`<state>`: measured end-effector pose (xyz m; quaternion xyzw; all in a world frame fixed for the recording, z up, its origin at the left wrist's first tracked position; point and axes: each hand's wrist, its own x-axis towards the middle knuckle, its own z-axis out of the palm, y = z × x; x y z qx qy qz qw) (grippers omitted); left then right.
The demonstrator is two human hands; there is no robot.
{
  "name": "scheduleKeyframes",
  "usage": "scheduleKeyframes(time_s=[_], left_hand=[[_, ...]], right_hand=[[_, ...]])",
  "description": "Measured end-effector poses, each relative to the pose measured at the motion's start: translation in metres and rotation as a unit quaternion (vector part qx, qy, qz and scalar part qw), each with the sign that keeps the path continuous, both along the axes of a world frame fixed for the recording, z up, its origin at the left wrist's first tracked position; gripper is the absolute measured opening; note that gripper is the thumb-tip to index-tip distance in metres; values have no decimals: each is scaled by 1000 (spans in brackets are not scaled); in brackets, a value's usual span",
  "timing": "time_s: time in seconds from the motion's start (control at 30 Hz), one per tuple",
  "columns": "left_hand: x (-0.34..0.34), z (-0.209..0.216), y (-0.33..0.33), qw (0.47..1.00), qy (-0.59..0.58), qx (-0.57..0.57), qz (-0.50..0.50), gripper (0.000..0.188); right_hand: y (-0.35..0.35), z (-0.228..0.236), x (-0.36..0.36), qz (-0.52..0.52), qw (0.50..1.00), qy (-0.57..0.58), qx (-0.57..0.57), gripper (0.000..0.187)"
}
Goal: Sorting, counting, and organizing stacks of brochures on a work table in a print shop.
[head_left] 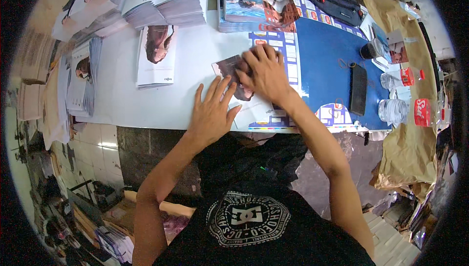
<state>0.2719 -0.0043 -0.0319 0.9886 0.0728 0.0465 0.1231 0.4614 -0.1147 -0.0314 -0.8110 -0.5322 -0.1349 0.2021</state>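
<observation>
A printed leaflet (pixel 254 107) with a dark-haired portrait lies at a slant on the table in front of me. My left hand (pixel 212 112) rests flat at its left edge, fingers spread, thumb on the paper. Across the upper part of the sheet is my right hand (pixel 266 73), its fingers curled down and slightly blurred. Whether those fingers hold anything is hidden. To the left of my hands sits a small pile of similar leaflets (pixel 156 58), neatly squared.
Tall leaflet stacks (pixel 183 4) stand along the back left, another bundle (pixel 83 80) at the left edge. Glossy picture sheets (pixel 244 2) are piled at the back. A dark block (pixel 358 90), water bottles (pixel 391 111) and a black case (pixel 334 4) occupy the right side.
</observation>
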Motion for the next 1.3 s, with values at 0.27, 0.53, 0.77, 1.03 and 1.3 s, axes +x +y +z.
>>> scheduleKeyframes(time_s=[0.27, 0.53, 0.77, 1.03, 1.3], left_hand=[[14, 32, 1, 998, 60, -12, 9, 59], [8, 12, -110, 996, -55, -28, -63, 65], [7, -3, -114, 998, -34, -25, -44, 72], [-3, -5, -118, 997, -68, 18, -26, 72], [-47, -6, -43, 955, -265, -117, -58, 11]], right_hand=[[-116, 19, -75, -8, 999, 41, -33, 38], [-131, 43, -33, -127, 963, 187, 149, 38], [-57, 11, -18, -15, 997, 74, 11, 51], [43, 0, 27, -44, 997, 69, -6, 53], [-101, 9, 32, -166, 985, 47, 20, 46]])
